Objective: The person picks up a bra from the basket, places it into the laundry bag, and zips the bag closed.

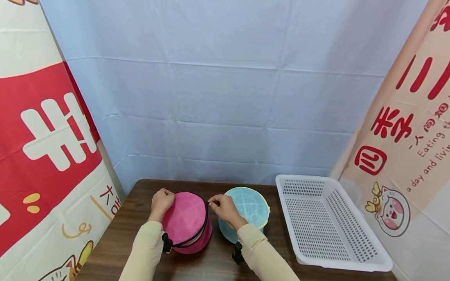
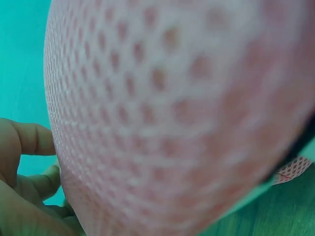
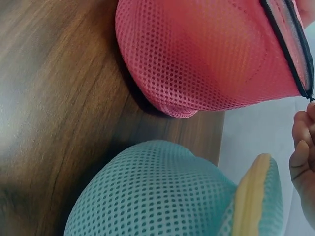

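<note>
A round pink mesh laundry bag (image 1: 185,218) stands on the table, its lid partly unzipped along a black zipper; a gap shows at the front. My left hand (image 1: 163,203) holds the bag's left edge, and in the left wrist view its fingers (image 2: 37,139) meet the mesh, with some fingertips hidden behind it. At the lid's right side my right hand (image 1: 225,208) pinches the zipper pull. The right wrist view shows that hand (image 3: 305,152) at the end of the black zipper (image 3: 285,46). Under my right forearm is a blue mesh laundry bag (image 1: 247,203) with yellow trim.
A white plastic basket (image 1: 320,222) with perforated walls sits at the table's right. The dark wood table (image 1: 119,234) ends at a pale blue cloth backdrop (image 1: 225,97). Printed cloths hang on both sides.
</note>
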`<state>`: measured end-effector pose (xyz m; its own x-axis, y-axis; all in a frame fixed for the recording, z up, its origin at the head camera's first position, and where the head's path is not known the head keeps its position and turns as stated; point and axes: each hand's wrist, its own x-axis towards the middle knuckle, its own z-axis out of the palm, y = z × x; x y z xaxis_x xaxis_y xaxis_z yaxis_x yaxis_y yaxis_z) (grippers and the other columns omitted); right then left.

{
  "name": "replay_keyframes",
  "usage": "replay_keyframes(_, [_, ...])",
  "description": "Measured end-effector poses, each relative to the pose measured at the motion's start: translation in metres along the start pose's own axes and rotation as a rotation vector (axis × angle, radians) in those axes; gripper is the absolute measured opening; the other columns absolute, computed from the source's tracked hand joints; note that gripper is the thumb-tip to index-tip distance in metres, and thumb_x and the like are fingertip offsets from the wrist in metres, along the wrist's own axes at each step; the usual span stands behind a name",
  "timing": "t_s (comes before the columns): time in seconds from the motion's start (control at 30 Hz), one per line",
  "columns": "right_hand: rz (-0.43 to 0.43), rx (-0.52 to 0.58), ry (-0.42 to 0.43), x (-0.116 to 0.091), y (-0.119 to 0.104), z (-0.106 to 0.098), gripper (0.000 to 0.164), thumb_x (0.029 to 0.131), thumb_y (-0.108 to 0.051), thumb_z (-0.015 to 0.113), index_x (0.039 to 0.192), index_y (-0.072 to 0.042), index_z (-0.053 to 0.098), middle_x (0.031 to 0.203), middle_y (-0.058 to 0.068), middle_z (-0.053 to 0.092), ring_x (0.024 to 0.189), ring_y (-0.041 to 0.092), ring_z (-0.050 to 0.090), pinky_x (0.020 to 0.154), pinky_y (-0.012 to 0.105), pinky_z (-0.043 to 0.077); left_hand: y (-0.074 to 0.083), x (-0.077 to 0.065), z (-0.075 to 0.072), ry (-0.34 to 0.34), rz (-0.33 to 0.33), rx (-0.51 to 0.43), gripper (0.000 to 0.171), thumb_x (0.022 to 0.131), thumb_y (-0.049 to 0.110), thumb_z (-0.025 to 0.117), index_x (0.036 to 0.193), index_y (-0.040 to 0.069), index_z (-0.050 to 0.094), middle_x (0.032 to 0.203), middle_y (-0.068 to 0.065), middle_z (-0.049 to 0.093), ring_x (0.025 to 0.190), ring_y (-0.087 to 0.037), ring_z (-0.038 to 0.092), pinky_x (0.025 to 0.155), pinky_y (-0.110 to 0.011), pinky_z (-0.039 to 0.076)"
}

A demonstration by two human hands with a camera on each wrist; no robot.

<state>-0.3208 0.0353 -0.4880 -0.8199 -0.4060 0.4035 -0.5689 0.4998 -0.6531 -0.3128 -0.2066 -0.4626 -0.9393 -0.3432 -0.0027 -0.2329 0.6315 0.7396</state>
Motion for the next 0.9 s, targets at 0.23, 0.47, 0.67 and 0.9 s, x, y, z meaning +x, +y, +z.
replay_keyframes(0.23, [-0.022, -0.006, -0.002, 0.001, 0.004, 0.000, 0.008, 0.087, -0.003, 0.062, 0.091, -0.003, 0.070, 0.079, 0.001, 0.063, 0.057, 0.004, 0.048, 0.052, 0.022, 0.043, 0.003, 0.000, -0.006, 0.017, 0.002, -0.007, 0.012, 0.087, 0.017, 0.051, 0.085, 0.006, 0.054, 0.085, -0.011, 0.055, 0.079, -0.027, 0.051, 0.062, -0.040, 0.039])
replay_keyframes(0.47, [-0.072, -0.037, -0.019, 0.006, 0.007, 0.001, 0.009, 0.085, -0.002, 0.061, 0.088, -0.005, 0.069, 0.078, 0.000, 0.061, 0.063, 0.007, 0.052, 0.056, 0.022, 0.044, 0.014, 0.006, -0.003, 0.017, 0.078, 0.015, 0.019, 0.088, 0.021, 0.056, 0.099, 0.006, 0.059, 0.103, -0.016, 0.056, 0.095, -0.034, 0.052, 0.075, -0.056, 0.037])
replay_keyframes(0.67, [-0.076, -0.042, -0.015, 0.010, 0.008, 0.003, 0.009, 0.082, -0.002, 0.062, 0.086, -0.007, 0.069, 0.077, -0.002, 0.061, 0.064, 0.007, 0.053, 0.058, 0.022, 0.044, 0.027, 0.007, 0.004, -0.031, 0.214, 0.104, 0.018, 0.084, 0.018, 0.060, 0.099, 0.008, 0.063, 0.103, -0.017, 0.054, 0.095, -0.038, 0.051, 0.074, -0.057, 0.037])
replay_keyframes(0.9, [-0.066, -0.050, -0.020, 0.012, 0.006, 0.003, 0.011, 0.081, -0.001, 0.061, 0.085, -0.007, 0.070, 0.076, -0.002, 0.061, 0.061, 0.005, 0.051, 0.057, 0.022, 0.044, 0.035, 0.008, 0.016, -0.213, 0.430, 0.179, 0.015, 0.081, 0.016, 0.064, 0.095, 0.017, 0.068, 0.096, -0.004, 0.056, 0.099, -0.031, 0.049, 0.079, -0.056, 0.034])
